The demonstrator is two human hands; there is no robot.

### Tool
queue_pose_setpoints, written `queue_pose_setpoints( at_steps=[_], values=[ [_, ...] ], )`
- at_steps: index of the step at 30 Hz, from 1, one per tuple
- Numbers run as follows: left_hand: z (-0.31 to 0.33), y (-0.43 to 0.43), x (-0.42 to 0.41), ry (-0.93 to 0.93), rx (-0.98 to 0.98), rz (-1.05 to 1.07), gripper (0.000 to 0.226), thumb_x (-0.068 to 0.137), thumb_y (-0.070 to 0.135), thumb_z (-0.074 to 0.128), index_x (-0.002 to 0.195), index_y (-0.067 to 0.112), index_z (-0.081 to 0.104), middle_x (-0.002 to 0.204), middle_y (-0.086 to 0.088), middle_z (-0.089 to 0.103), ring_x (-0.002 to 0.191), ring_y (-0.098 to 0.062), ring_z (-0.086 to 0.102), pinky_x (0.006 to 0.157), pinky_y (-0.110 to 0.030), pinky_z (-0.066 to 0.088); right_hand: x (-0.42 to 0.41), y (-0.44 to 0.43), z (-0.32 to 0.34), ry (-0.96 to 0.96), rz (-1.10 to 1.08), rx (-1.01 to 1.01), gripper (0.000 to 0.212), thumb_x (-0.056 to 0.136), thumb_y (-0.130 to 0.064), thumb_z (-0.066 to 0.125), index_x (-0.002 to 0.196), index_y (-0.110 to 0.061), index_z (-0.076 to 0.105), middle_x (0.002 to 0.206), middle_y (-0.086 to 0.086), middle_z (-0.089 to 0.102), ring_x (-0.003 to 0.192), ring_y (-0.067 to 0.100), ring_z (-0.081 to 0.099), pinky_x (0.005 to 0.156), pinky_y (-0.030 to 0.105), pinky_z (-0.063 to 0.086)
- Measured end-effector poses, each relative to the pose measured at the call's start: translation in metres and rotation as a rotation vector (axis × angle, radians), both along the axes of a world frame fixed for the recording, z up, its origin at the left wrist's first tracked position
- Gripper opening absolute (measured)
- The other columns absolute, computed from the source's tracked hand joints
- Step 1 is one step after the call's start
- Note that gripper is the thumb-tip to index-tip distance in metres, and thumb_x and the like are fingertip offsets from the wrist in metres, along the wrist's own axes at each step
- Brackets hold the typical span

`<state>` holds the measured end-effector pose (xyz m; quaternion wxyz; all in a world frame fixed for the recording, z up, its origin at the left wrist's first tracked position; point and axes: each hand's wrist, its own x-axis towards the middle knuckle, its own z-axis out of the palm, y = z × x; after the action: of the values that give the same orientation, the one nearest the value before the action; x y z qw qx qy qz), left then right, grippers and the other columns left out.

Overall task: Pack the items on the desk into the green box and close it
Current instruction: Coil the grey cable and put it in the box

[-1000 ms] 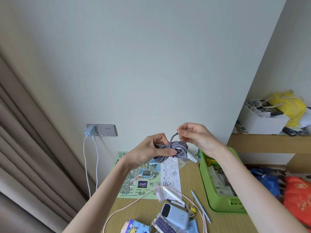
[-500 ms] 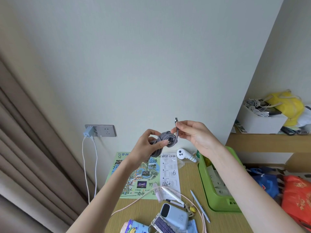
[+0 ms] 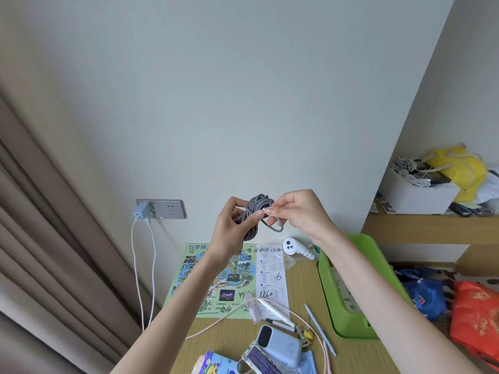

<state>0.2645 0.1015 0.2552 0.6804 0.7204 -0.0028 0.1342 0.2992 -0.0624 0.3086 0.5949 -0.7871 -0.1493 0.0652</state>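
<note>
The left hand (image 3: 232,228) held a coiled gray cable (image 3: 256,207) up in the air above the far end of the table (image 3: 356,354). Its fingers (image 3: 255,217) were curled around the bundle, with the thumb pressed across the front. The cable had a braided, woven-looking sheath and was wound into a loose round knot of loops. The right hand (image 3: 299,214) pinched the cable's metal-tipped end between thumb and forefinger just beside the left thumb, and a small loop hung below it.

The green box (image 3: 328,282) stood open on the right side of the table. It was smooth, glossy plastic with rounded corners, and printed paper sheets lay inside it. On the wood-grain table top lay a flat, colorful map (image 3: 216,279), a white printed slip (image 3: 272,276), a rounded white plastic gadget (image 3: 293,245), a thin pale-blue pen (image 3: 321,330), a soft-cornered light-blue power bank (image 3: 280,344) and a slack pink cord (image 3: 216,323).

On the shelf (image 3: 432,225) to the right, an open white box (image 3: 415,197) held bundled white cords.
</note>
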Motion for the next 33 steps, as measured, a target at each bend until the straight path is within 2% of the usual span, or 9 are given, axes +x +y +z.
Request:
queue_pose_setpoints(
  at_steps=[3, 4, 6, 9, 13, 18, 22, 28, 33],
  values=[
    [0.001, 0.000, 0.000, -0.009, 0.040, -0.009, 0.035, 0.083, 0.026, 0.074, 0.101, 0.009, 0.049, 0.082, -0.014, 0.049, 0.065, -0.021, 0.040, 0.056, -0.037, 0.034, 0.000, 0.006, -0.011, -0.050, -0.142, 0.012, 0.014, 0.075, -0.015, 0.081, 0.071, -0.006, 0.072, 0.062, 0.009, 0.072, 0.055, 0.016, 0.062, 0.054, 0.026, 0.050],
    [0.002, -0.001, 0.000, -0.017, 0.062, -0.011, 0.035, 0.083, 0.026, 0.075, 0.100, 0.009, 0.048, 0.083, -0.015, 0.049, 0.064, -0.021, 0.041, 0.055, -0.037, 0.035, -0.001, 0.008, -0.014, -0.062, -0.194, 0.023, 0.014, 0.073, -0.017, 0.083, 0.070, -0.007, 0.072, 0.062, 0.010, 0.072, 0.055, 0.018, 0.062, 0.060, 0.034, 0.053],
    [0.004, -0.004, 0.000, -0.036, 0.094, -0.005, 0.035, 0.083, 0.025, 0.075, 0.098, 0.011, 0.047, 0.080, -0.012, 0.047, 0.059, -0.019, 0.041, 0.049, -0.033, 0.034, -0.004, 0.013, -0.019, -0.085, -0.288, 0.066, 0.016, 0.069, -0.018, 0.085, 0.068, -0.010, 0.071, 0.058, 0.008, 0.070, 0.051, 0.017, 0.060, 0.063, 0.037, 0.055],
    [0.005, -0.007, 0.000, -0.066, 0.112, 0.002, 0.034, 0.084, 0.021, 0.075, 0.095, 0.009, 0.045, 0.074, -0.006, 0.048, 0.051, -0.016, 0.041, 0.044, -0.026, 0.032, -0.008, 0.017, -0.023, -0.050, -0.380, 0.190, 0.020, 0.068, -0.011, 0.086, 0.067, -0.010, 0.066, 0.055, 0.007, 0.069, 0.047, 0.014, 0.059, 0.060, 0.032, 0.055],
    [0.001, -0.008, 0.001, -0.087, 0.179, -0.003, 0.036, 0.082, 0.020, 0.077, 0.092, 0.011, 0.044, 0.071, 0.003, 0.054, 0.052, -0.016, 0.044, 0.047, -0.024, 0.033, -0.010, 0.016, -0.022, 0.098, -0.340, 0.319, 0.015, 0.073, -0.001, 0.079, 0.072, -0.008, 0.067, 0.061, 0.005, 0.069, 0.052, 0.011, 0.060, 0.058, 0.018, 0.053],
    [-0.002, -0.008, 0.002, -0.157, 0.480, 0.055, 0.047, 0.076, 0.029, 0.082, 0.091, 0.014, 0.039, 0.081, 0.013, 0.056, 0.065, -0.001, 0.048, 0.057, -0.014, 0.035, -0.012, 0.014, -0.023, 0.142, -0.350, 0.386, 0.020, 0.073, 0.006, 0.075, 0.081, -0.007, 0.063, 0.066, 0.011, 0.070, 0.056, 0.014, 0.063, 0.061, 0.021, 0.052],
    [-0.004, -0.010, 0.003, -0.152, 0.547, 0.072, 0.056, 0.070, 0.031, 0.085, 0.091, 0.021, 0.035, 0.078, 0.013, 0.054, 0.062, 0.000, 0.047, 0.054, -0.013, 0.035, -0.015, 0.017, -0.028, 0.112, -0.356, 0.417, 0.016, 0.074, 0.003, 0.077, 0.074, -0.008, 0.066, 0.072, 0.015, 0.072, 0.062, 0.017, 0.066, 0.057, 0.015, 0.048],
    [-0.008, -0.007, 0.002, -0.145, 0.561, 0.089, 0.053, 0.072, 0.033, 0.084, 0.092, 0.020, 0.035, 0.082, 0.009, 0.059, 0.067, -0.006, 0.051, 0.055, -0.017, 0.038, -0.015, 0.014, -0.028, -0.023, -0.267, 0.203, 0.013, 0.076, 0.003, 0.075, 0.075, -0.006, 0.066, 0.068, 0.014, 0.072, 0.059, 0.013, 0.065, 0.068, 0.025, 0.053],
    [-0.007, -0.011, 0.000, -0.171, 0.602, 0.084, 0.052, 0.076, 0.032, 0.080, 0.091, 0.020, 0.032, 0.079, 0.014, 0.055, 0.063, -0.004, 0.047, 0.052, -0.019, 0.033, -0.019, 0.017, -0.028, -0.143, -0.320, 0.105, 0.015, 0.073, 0.001, 0.078, 0.074, -0.007, 0.065, 0.066, 0.004, 0.073, 0.060, 0.010, 0.069, 0.059, 0.016, 0.050]
  ],
)
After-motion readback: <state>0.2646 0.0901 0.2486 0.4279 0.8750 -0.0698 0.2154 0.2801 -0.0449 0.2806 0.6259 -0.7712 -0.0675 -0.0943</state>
